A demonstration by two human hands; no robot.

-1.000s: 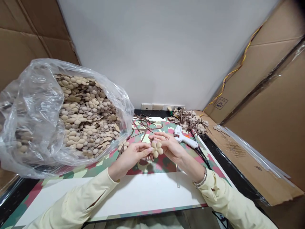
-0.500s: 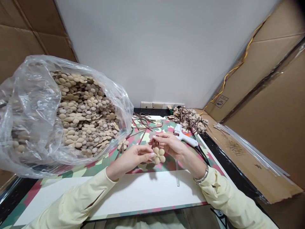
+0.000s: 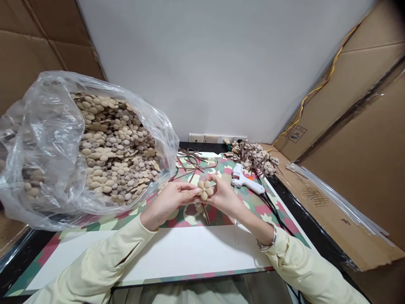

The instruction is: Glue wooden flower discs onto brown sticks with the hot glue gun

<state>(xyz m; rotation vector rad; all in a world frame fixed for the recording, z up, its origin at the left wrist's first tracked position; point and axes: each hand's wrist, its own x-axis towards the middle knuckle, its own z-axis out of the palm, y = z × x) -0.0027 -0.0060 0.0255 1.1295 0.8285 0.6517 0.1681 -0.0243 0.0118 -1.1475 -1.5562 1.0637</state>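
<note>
A beige padded fabric flower [image 3: 205, 191] is held up between my two hands above the camouflage-patterned board. My left hand [image 3: 169, 202] pinches its left petals between thumb and fingers. From the other side, my right hand [image 3: 224, 198] closes around the right edge, its fingertips partly hidden behind the petals. Brown strips [image 3: 206, 214] hang down below the flower, and where they meet it is covered. Just right of my right hand lies a white glue gun [image 3: 247, 180], a clear glue stick [image 3: 236, 194] showing at its nozzle.
A large clear plastic bag [image 3: 47, 126] full of similar flowers fills the left side. Loose brown strips [image 3: 193, 159] lie at the back, beside a pile of flowers with strips [image 3: 255, 157]. Black cables [image 3: 275, 209] and clear glue sticks [image 3: 344, 200] are on the right.
The flower has risen slightly and moved left. The brown strips, earlier above it at my right fingertips, now hang below, and my right hand has closed around the flower's right side.
</note>
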